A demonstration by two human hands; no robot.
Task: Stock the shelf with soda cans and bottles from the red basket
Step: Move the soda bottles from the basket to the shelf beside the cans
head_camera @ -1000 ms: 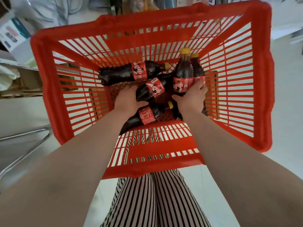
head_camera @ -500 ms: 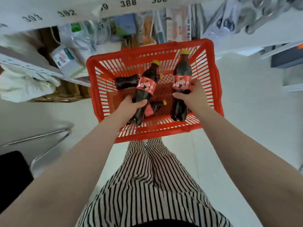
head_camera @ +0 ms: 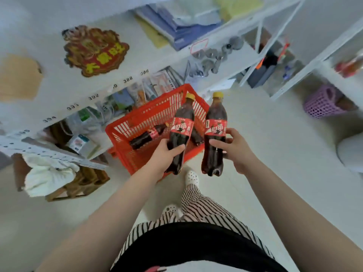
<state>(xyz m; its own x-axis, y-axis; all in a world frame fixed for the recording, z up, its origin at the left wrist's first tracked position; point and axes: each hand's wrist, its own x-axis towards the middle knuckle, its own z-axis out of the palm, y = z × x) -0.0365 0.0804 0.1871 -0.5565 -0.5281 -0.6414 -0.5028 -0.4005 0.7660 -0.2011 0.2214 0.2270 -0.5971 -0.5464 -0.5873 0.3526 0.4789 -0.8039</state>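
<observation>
The red basket [head_camera: 125, 134] sits on the pale floor below me. My left hand [head_camera: 167, 152] grips the lower body of a dark soda bottle [head_camera: 181, 124] with a red label and yellow cap, held upright above the basket. My right hand [head_camera: 233, 146] grips a second such bottle [head_camera: 215, 122], lifted clear of the basket's right side. Another bottle [head_camera: 146, 136] lies on its side in the basket, and part of one more [head_camera: 196, 137] shows behind the left-hand bottle.
A white shelf unit [head_camera: 216, 55] with numbered tags, packets and metal parts runs along the back. A second white rack [head_camera: 306, 75] stands at the right with a purple basket [head_camera: 322, 104] under it. A wooden crate with white cloth [head_camera: 51, 173] sits at the left.
Both hands have lifted their bottles up out of the basket. My view has risen and pulled back, so the basket looks smaller and more of the shelves shows.
</observation>
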